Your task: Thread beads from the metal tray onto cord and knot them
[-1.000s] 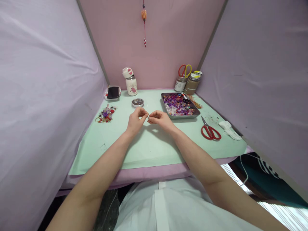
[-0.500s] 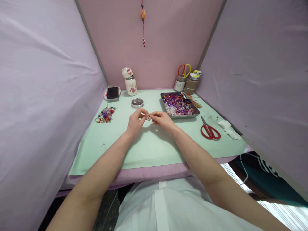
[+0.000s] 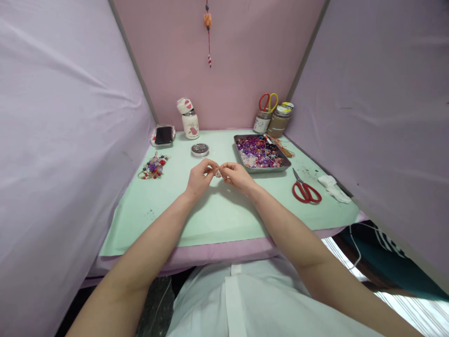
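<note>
My left hand (image 3: 199,177) and my right hand (image 3: 237,176) meet fingertip to fingertip above the middle of the pale green mat (image 3: 217,210). Both are pinched shut around a small pale bead (image 3: 218,173) held between them. Whether a thread runs through it is too fine to see. A metal tray (image 3: 286,164) full of purple, pink and clear beads lies just right of my right hand.
Red scissors (image 3: 306,191) and white cloth (image 3: 333,187) lie at the right. A finished bead piece (image 3: 153,167), a small round tin (image 3: 199,149), a phone (image 3: 163,135), a white bottle (image 3: 190,122) and two jars (image 3: 273,119) stand behind. Lilac fabric walls enclose three sides.
My two hands have drawn slightly closer together, fingertips now touching around the bead. Everything on the mat has stayed in place.
</note>
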The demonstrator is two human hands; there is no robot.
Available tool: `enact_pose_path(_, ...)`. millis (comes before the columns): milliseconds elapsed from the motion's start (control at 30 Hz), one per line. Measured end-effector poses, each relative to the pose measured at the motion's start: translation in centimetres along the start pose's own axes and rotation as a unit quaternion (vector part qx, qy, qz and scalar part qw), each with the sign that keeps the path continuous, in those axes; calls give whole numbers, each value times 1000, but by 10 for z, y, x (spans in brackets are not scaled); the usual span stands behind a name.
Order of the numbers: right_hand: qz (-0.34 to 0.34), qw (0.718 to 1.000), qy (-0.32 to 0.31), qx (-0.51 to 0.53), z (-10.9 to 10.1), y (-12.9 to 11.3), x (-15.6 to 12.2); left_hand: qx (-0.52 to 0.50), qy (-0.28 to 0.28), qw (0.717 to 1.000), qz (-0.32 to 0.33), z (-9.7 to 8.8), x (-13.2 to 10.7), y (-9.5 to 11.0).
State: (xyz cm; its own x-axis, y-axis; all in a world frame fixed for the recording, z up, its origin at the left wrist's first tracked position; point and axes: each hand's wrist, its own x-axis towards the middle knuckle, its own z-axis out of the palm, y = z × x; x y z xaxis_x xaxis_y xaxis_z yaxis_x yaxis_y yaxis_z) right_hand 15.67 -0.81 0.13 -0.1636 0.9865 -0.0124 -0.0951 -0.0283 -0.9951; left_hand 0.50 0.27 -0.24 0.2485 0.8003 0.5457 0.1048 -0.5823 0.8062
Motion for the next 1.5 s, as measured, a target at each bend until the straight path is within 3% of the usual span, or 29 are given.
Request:
enact_pose_path(167,-43,999,-4,-14,-2,3,2,-19,35,999,-21,-1,2,0)
enact_pose_path(333,-93,996,18,-7,-6,2,4,-58,154,984,-68,-6,11,-6)
enact_pose_path(433,-97,995,10,-14,-7,2,4,-61,174,976,-112,-9,14,-11)
enact_pose_path(567,-98,995,-16,11,-4,0,3,-67,144,976,-150,-10,14,-12)
enact_pose_path(833,-89,988,-59,114,-1,-3,0,-67,19,969,-236,-11,12,-8)
enact_pose_path(1000,-62,982,-32,174,-6,-4,3,-86,-16,968,-234,-12,12,-11)
enact_pose_path(1167,-33,975,-41,216,-5,-7,2,-210,-42,949,-233,-10,11,0)
enact_pose_path(1300,-22,979,-47,196,-1,-6,1,-255,-67,942,-206,-8,9,5)
enact_pose_path(1500,-33,984,-47,167,1,1,3,-258,-84,938,-215,-7,10,0)
